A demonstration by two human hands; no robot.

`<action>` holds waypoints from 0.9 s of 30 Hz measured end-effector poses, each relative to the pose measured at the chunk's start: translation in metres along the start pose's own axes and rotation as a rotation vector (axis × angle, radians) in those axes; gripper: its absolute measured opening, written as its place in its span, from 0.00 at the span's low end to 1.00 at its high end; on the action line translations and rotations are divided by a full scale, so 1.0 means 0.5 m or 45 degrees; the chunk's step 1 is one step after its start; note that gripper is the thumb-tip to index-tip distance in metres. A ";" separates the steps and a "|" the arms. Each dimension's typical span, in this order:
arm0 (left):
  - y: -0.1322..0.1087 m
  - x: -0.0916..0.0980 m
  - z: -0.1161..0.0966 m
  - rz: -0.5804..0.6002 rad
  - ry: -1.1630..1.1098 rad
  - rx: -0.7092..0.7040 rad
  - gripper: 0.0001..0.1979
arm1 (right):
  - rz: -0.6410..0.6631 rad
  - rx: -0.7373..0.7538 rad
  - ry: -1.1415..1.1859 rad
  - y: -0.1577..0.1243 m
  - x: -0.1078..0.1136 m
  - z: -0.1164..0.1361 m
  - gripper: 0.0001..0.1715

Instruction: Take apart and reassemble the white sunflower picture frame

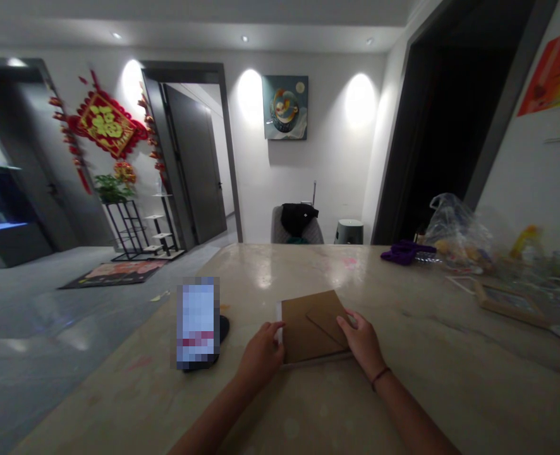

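Head: brown board (303,338), tabletop (308,417) around edges

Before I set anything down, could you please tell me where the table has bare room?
Bare tabletop lies between the brown board and the far edge, and between the right hand and the wooden frame. Crowded: far right, with purple cloth and plastic bag.

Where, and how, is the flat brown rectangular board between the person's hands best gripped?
The flat brown rectangular board is probably best pinched at its left and right edges, coming from both sides: it is thin, broad face up. The bare left hand and bare right hand are at those edges.
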State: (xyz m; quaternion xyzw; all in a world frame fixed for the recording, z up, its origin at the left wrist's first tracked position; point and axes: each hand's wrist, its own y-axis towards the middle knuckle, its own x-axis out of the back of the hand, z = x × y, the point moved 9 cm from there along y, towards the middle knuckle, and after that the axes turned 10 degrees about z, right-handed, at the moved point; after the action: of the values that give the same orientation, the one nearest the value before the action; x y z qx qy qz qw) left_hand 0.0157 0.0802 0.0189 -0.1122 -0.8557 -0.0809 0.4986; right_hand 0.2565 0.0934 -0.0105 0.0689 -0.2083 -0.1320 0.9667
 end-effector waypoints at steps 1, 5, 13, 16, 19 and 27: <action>-0.001 0.001 0.000 -0.007 -0.004 0.010 0.19 | 0.012 -0.001 -0.020 0.000 -0.003 0.002 0.28; -0.005 0.008 -0.006 -0.041 -0.017 0.039 0.17 | 0.031 -0.021 -0.122 -0.004 -0.012 0.006 0.30; -0.009 0.008 -0.022 -0.037 0.076 0.018 0.14 | 0.011 0.015 -0.207 -0.008 -0.021 0.015 0.29; -0.009 0.005 -0.027 -0.025 0.124 0.012 0.13 | 0.000 0.041 -0.294 -0.004 -0.017 0.019 0.28; -0.008 0.003 -0.028 -0.025 0.145 0.020 0.13 | -0.027 0.077 -0.398 -0.001 -0.011 0.022 0.26; -0.009 0.002 -0.032 -0.040 0.174 0.002 0.14 | 0.015 0.111 -0.590 -0.005 -0.032 0.021 0.24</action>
State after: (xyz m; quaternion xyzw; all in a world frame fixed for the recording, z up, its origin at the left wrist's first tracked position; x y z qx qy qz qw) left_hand 0.0273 0.0717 0.0272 -0.0925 -0.8214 -0.0955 0.5546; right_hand 0.2372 0.0948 -0.0077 0.0771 -0.4305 -0.1296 0.8899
